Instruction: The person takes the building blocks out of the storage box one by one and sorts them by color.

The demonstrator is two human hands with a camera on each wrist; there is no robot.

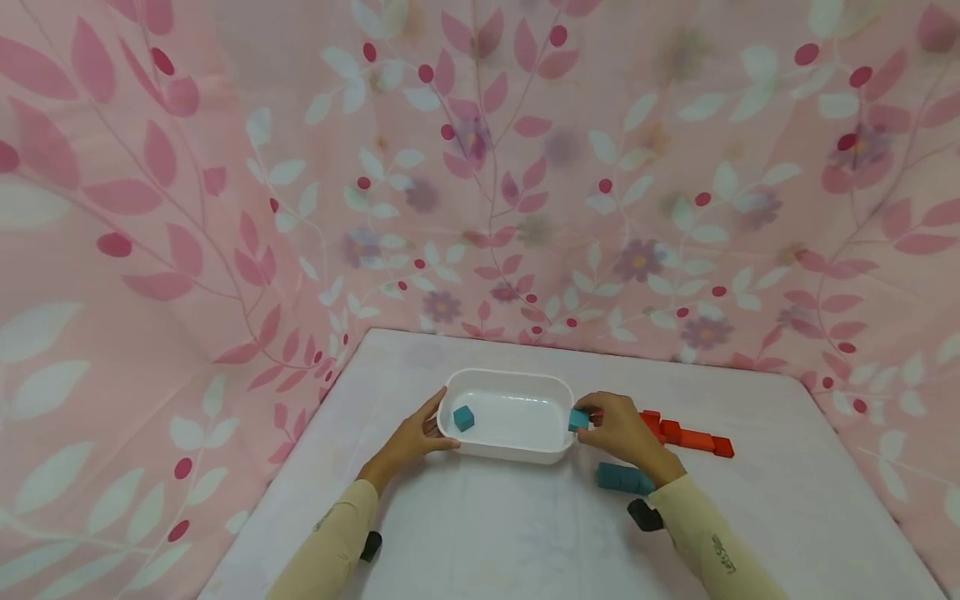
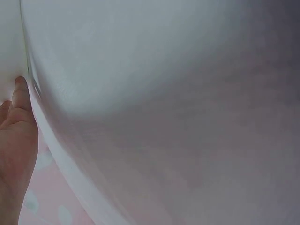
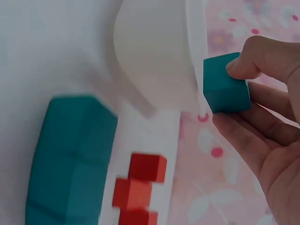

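Observation:
A white oval-cornered plastic tub stands on the table, and one teal cube lies inside near its left end. My left hand holds that end, thumb by the front corner and fingers along the outer side. The left wrist view shows part of this hand at the tub's wall. At the opposite end, my right hand pinches another teal cube between thumb and fingers, close by the tub's right rim. In the right wrist view, the thumb of this hand presses on one face of the cube.
Right of the tub, a row of teal blocks lies partly hidden under the right forearm. Behind the right hand are several red blocks in a line. The white-covered table meets pink floral cloth at its back and sides.

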